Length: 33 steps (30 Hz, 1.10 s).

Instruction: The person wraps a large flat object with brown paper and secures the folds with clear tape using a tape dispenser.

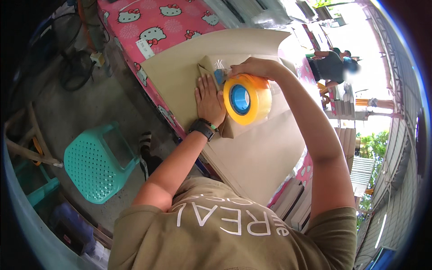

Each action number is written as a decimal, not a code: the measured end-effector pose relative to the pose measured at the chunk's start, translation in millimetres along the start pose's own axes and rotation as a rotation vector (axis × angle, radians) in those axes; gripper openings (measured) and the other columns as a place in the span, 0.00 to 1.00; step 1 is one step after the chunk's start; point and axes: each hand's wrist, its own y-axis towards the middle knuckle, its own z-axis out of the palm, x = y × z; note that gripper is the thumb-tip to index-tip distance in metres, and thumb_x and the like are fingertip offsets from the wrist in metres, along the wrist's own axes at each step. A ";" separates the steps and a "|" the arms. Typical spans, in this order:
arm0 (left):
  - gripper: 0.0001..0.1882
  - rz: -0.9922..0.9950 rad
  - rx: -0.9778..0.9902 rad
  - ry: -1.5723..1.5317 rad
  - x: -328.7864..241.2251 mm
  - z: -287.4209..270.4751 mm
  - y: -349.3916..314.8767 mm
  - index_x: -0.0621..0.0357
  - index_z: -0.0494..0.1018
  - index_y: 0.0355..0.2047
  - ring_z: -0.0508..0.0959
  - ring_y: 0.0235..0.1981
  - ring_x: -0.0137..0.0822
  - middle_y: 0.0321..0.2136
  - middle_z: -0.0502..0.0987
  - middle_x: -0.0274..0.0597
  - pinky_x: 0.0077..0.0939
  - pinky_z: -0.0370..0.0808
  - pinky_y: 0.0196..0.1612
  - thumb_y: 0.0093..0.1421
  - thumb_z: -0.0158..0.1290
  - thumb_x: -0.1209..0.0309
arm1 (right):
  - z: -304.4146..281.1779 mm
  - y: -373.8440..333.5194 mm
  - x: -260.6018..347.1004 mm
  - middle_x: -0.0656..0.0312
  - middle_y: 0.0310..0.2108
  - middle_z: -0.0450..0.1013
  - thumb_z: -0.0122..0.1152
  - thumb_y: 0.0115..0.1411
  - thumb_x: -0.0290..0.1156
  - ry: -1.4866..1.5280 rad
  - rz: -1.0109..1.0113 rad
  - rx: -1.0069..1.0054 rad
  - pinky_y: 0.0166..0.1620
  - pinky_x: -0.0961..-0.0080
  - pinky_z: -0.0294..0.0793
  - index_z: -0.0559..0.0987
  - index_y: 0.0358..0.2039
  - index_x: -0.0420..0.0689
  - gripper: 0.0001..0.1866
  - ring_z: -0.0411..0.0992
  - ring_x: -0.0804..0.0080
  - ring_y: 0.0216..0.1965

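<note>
A wide roll of yellowish packing tape [261, 105] with a blue core stands on edge over a folded brown paper package [243, 128]. My right hand [257, 68] grips the roll at its far side, thumb and fingers closed around it. Clear tape shows on the package beside those fingers, near a small blue patch. My left hand [209, 99] lies flat on the package's left edge, fingers stretched out, with a dark watch on the wrist. Under the package spreads a large sheet of brown paper [270, 155].
The paper lies on a table with a pink cartoon-print cover [157, 18]. A green plastic stool [96, 164] stands on the floor at left, below a coiled black cable [76, 72]. Flat stacks [292, 202] sit by my right side. Another person [330, 67] is farther off at right.
</note>
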 end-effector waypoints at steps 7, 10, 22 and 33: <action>0.29 -0.007 -0.040 0.058 -0.6 2.2 0.4 0.57 0.46 0.62 0.46 0.63 0.54 0.62 0.48 0.50 0.52 0.44 0.61 0.61 0.32 0.64 | 6.0 6.3 -15.3 0.56 0.49 0.68 0.59 0.48 0.49 -0.008 0.109 0.077 0.49 0.80 0.66 0.72 0.48 0.38 0.32 0.68 0.72 0.46; 0.29 -0.008 -0.056 0.059 -0.4 6.6 -2.2 0.55 0.46 0.62 0.47 0.62 0.54 0.62 0.49 0.49 0.52 0.44 0.61 0.61 0.34 0.64 | 14.4 -5.9 -39.5 0.56 0.56 0.62 0.53 0.50 0.52 -0.039 0.069 0.181 0.52 0.80 0.62 0.75 0.46 0.40 0.30 0.65 0.69 0.50; 0.23 0.301 0.046 0.170 -1.1 -11.6 1.2 0.47 0.61 0.56 0.49 0.62 0.47 0.59 0.56 0.38 0.65 0.48 0.56 0.59 0.42 0.62 | 63.0 -57.7 -48.1 0.57 0.41 0.73 0.56 0.45 0.54 -0.353 0.169 0.369 0.45 0.74 0.67 0.74 0.47 0.43 0.34 0.71 0.67 0.39; 0.24 0.440 0.269 0.211 -12.5 -34.3 1.0 0.45 0.65 0.53 0.51 0.62 0.39 0.57 0.60 0.31 0.71 0.47 0.54 0.55 0.47 0.59 | 90.2 -30.0 -18.8 0.59 0.33 0.74 0.65 0.38 0.54 -0.572 0.433 0.879 0.36 0.73 0.72 0.80 0.33 0.43 0.28 0.72 0.69 0.33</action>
